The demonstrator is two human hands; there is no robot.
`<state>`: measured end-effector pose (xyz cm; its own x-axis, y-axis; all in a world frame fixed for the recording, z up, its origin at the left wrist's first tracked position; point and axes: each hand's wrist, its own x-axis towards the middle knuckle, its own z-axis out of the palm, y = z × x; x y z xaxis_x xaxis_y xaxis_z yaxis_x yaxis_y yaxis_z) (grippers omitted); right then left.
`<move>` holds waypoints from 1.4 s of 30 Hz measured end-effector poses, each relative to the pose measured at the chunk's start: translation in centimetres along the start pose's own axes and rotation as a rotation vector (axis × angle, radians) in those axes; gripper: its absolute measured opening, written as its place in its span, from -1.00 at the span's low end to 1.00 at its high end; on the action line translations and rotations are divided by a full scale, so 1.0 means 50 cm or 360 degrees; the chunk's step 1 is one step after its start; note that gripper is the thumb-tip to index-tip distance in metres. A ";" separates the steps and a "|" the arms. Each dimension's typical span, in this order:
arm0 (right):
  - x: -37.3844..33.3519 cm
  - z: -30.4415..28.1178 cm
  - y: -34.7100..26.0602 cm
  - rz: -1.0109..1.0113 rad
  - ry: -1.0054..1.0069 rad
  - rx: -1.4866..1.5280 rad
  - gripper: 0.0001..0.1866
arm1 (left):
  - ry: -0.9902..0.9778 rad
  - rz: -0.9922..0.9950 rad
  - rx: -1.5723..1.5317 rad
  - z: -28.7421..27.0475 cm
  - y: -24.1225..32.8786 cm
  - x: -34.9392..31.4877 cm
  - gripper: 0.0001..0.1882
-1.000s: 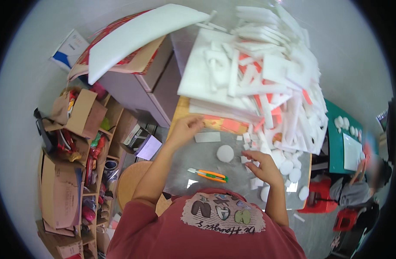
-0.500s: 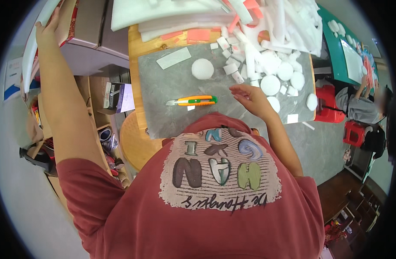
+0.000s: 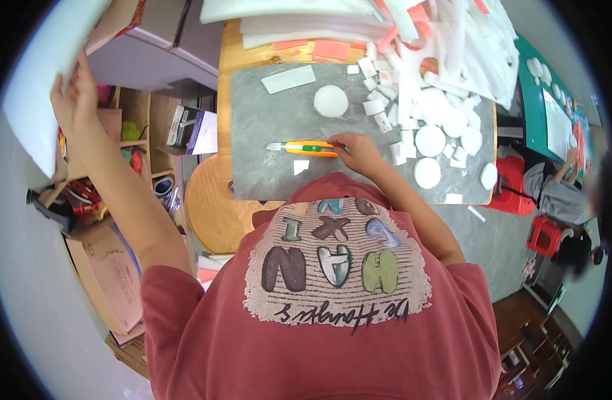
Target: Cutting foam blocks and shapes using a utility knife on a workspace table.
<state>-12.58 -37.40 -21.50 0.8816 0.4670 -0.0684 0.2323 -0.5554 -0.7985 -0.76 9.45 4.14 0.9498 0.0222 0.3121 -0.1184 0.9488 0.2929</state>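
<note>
At the far left my left hand [image 3: 79, 100] is raised, its fingers closed on the edge of a large white sheet [image 3: 32, 100], probably foam. The sheet runs up along the rim of the view. My right hand [image 3: 358, 155] pinches the rear end of an orange and green utility knife [image 3: 309, 149], which lies on the grey board [image 3: 266, 177] with its blade out to the left. Just below the knife is a small white scrap [image 3: 300, 167]. Farther back lie a white foam disc [image 3: 330, 101] and a pale flat strip [image 3: 288, 79].
White foam discs [image 3: 430, 141] and small blocks [image 3: 376, 107] crowd the board's right side. Foam sheets [image 3: 312, 30] and pink offcuts [image 3: 330, 50] lie behind. A round stool [image 3: 212, 200] and shelves [image 3: 136, 113] stand left. At right, a person [image 3: 556, 193] sits by a green table [image 3: 534, 107].
My right hand has moved left and taken hold of the utility knife's rear end. My left hand has come lower with the white sheet, which now shows more of its face.
</note>
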 end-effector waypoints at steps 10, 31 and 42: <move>0.055 0.094 -0.025 -0.0446 0.0009 -0.0520 -0.56 | 0.1206 0.0779 0.0811 -0.045 -0.049 -0.648 -0.43; 0.016 -0.055 0.037 -0.0099 0.0084 -0.0658 -0.37 | 0.1589 0.0619 0.0902 -0.032 -0.210 -0.968 -0.43; 0.208 -0.024 0.116 -0.0516 -0.0109 -0.0990 -0.17 | 0.1549 0.0836 0.0835 0.033 -0.264 -1.031 -0.60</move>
<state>-1.57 -36.62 -26.12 0.7052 0.7063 0.0613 0.6887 -0.6619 -0.2960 -48.65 -4.76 -14.31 0.5451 0.8039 -0.2378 -0.4412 0.5163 0.7341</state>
